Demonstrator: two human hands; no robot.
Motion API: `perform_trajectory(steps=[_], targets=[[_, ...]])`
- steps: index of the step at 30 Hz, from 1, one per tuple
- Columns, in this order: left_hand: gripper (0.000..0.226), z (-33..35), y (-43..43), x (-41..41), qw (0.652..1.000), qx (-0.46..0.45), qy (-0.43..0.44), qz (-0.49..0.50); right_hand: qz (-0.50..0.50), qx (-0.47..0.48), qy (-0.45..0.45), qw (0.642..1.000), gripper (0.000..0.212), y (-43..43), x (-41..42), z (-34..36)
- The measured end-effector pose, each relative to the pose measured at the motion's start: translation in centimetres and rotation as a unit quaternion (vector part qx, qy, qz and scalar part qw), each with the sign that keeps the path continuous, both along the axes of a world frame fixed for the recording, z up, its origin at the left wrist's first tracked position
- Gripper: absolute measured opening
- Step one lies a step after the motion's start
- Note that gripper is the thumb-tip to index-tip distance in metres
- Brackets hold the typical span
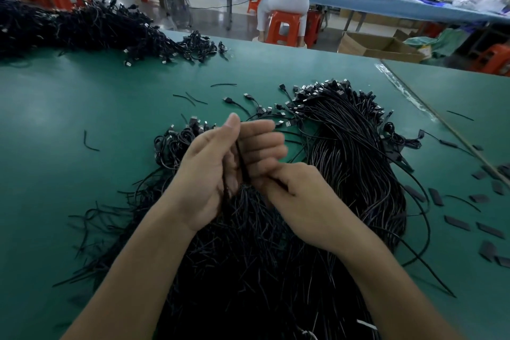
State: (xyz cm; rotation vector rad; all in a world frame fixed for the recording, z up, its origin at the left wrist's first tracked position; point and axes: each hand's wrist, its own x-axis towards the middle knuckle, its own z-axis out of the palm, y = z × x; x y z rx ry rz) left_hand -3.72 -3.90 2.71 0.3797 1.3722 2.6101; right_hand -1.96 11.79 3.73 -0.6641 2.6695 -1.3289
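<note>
A big heap of black USB cables (350,152) lies on the green table (82,107), plugs pointing away from me. My left hand (212,171) is raised over the heap and holds a thin bunch of black cable strands (242,163) against its palm, thumb up and fingers stretched to the right. My right hand (298,196) is curled beside it and pinches the same strands near the left palm. Loose cable ends (248,243) fan out below both wrists.
A second large pile of black cables (91,30) lies at the far left of the table. Short black sleeves (458,222) and stray wire bits are scattered at the right. A table seam (430,110) runs diagonally at right. A person sits on an orange stool (284,27) beyond the table.
</note>
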Motion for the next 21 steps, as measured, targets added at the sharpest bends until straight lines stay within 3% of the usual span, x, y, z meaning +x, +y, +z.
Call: perform_trajectory(steps=[4, 7, 12, 17, 21], targets=[[0.036, -0.8, 0.9, 0.0, 0.985, -0.11, 0.083, 0.108, 0.042, 0.088, -0.016, 0.995, 0.034, 0.2, 0.7, 0.6], [0.029, -1.1, 1.2, 0.0, 0.953, -0.242, 0.099, 0.152, 0.053, 0.081, 0.0, 0.995, 0.031, 0.7, 1.0, 1.0], [0.042, -0.6, 0.9, 0.5, 0.947, -0.308, 0.057, 0.072, 0.011, 0.032, 0.047, 0.998, 0.016, 2.1, 0.3, 1.6], [0.063, 0.0, 0.8, 1.1, 0.938, -0.33, 0.01, -0.102, 0.011, -0.074, 0.074, 0.994, 0.012, 2.6, -0.2, 1.9], [0.063, 0.1, 0.5, 1.1, 0.951, -0.27, -0.039, -0.142, 0.003, -0.122, 0.041, 0.992, 0.012, 3.0, -0.8, 1.7]])
